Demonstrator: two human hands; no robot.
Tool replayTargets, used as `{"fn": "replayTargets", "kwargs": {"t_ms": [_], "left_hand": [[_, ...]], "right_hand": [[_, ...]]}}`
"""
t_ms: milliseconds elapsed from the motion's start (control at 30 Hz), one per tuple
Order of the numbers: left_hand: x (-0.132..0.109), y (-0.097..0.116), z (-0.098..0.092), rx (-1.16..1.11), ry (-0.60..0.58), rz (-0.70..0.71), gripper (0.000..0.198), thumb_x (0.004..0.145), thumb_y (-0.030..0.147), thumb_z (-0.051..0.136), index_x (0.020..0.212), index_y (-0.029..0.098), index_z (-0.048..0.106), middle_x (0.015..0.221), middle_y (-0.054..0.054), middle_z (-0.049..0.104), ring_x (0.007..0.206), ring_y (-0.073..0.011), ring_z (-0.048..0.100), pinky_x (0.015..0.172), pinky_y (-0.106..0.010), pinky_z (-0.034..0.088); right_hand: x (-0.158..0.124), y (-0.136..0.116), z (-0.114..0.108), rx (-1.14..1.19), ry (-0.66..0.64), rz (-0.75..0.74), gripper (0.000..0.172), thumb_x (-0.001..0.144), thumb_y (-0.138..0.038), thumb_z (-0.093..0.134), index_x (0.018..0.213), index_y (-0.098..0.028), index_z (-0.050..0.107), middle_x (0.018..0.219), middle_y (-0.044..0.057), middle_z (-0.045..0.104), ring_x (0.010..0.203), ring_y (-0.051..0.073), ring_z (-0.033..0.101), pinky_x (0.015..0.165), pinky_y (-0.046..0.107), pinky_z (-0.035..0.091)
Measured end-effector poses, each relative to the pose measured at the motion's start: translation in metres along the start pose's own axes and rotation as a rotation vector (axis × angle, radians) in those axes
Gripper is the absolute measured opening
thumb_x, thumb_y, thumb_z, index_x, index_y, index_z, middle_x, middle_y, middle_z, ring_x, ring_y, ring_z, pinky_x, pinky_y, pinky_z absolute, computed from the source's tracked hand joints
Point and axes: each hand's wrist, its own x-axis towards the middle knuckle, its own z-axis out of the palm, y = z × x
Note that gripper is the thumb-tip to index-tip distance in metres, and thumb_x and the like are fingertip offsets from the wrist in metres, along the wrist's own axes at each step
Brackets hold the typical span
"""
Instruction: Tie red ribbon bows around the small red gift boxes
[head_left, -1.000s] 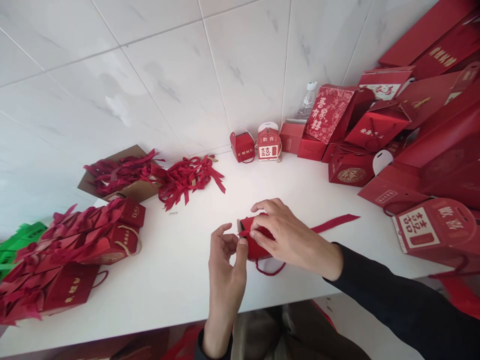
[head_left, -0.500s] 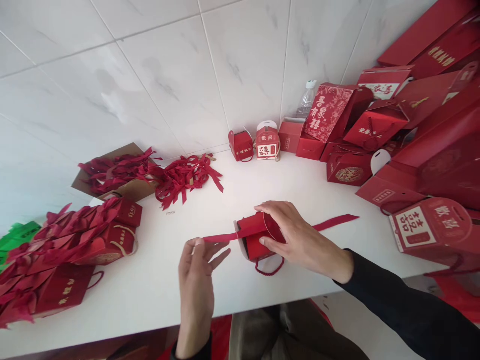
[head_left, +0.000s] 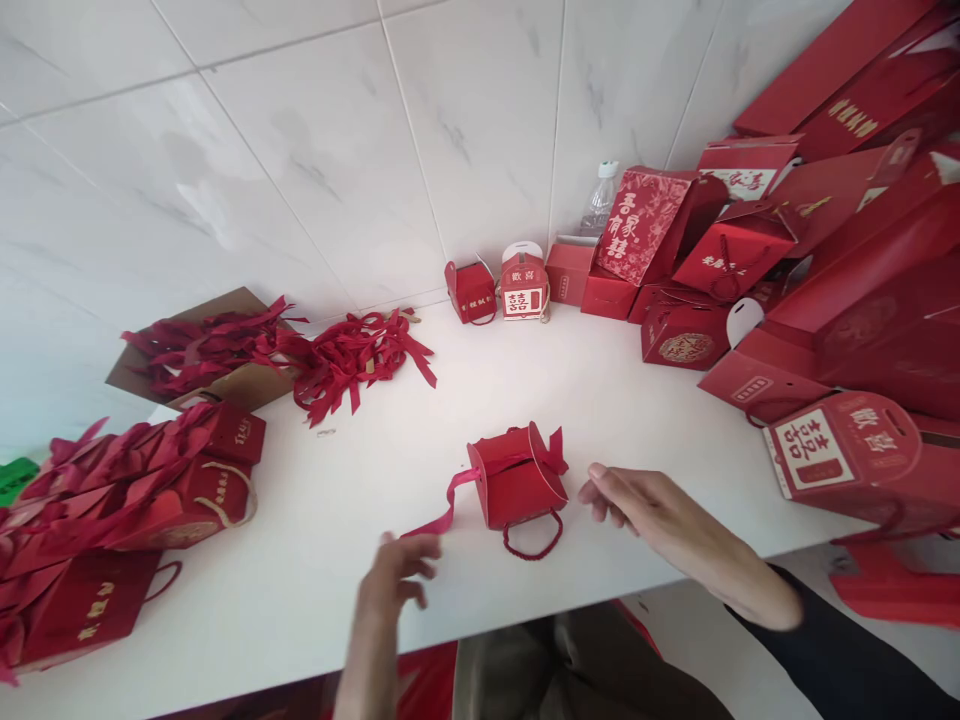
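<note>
Red card forms the box (head_left: 517,495) before me on the smooth white table (head_left: 315,570). Its curved end panels (head_left: 553,482) face left and right; the flat ribbon (head_left: 451,498) follows this axis, longer tail leftward. The twisted rope handle (head_left: 534,557) loops toward me. My right hand (head_left: 634,497), half open, holds nothing; my left hand (head_left: 394,585) curls loosely, whether on the ribbon I cannot tell.

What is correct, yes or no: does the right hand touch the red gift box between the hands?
No, white tabletop shows between the right hand and the red gift box.
</note>
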Motion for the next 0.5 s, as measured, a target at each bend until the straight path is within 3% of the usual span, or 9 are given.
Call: {"fn": "replayTargets", "kwargs": {"t_ms": [100,233,367,500], "left_hand": [[-0.012,0.0,0.041,0.051,-0.119,-0.015,0.045,0.088,0.058,0.057,0.092,0.018,0.076,0.104,-0.016,0.076,0.101,-0.0347,0.069,0.075,-0.046,0.056],[-0.024,0.021,0.079,-0.055,-0.222,0.031,0.046,0.095,0.058,0.049,0.11,0.024,0.076,0.132,-0.012,0.068,0.131,-0.0314,0.057,0.105,-0.05,0.047],[-0.028,0.039,0.085,-0.183,-0.25,0.148,0.038,0.092,0.052,0.06,0.113,0.024,0.075,0.133,-0.008,0.068,0.132,-0.0254,0.057,0.113,-0.042,0.043],[-0.028,0.046,0.083,-0.094,-0.188,0.225,0.036,0.091,0.052,0.063,0.105,0.023,0.078,0.119,-0.007,0.074,0.118,-0.0243,0.065,0.105,-0.039,0.048]], "right_hand": [[0.011,0.004,0.01,0.313,-0.07,0.15,0.045,0.093,-0.061,0.057,0.079,-0.019,0.065,0.075,0.003,0.064,0.06,0.014,0.049,0.055,0.029,0.039],[0.029,-0.005,0.019,0.765,-0.05,0.208,0.034,0.081,-0.049,0.076,0.075,-0.019,0.06,0.072,-0.001,0.057,0.056,0.01,0.044,0.046,0.023,0.034],[0.033,-0.016,0.018,0.877,-0.027,0.151,0.03,0.077,-0.044,0.081,0.079,-0.021,0.063,0.073,-0.002,0.053,0.061,0.011,0.048,0.048,0.022,0.04],[0.024,-0.023,0.014,0.859,0.049,0.048,0.031,0.08,-0.046,0.081,0.091,-0.021,0.067,0.09,0.001,0.062,0.082,0.014,0.059,0.066,0.022,0.05]]}}
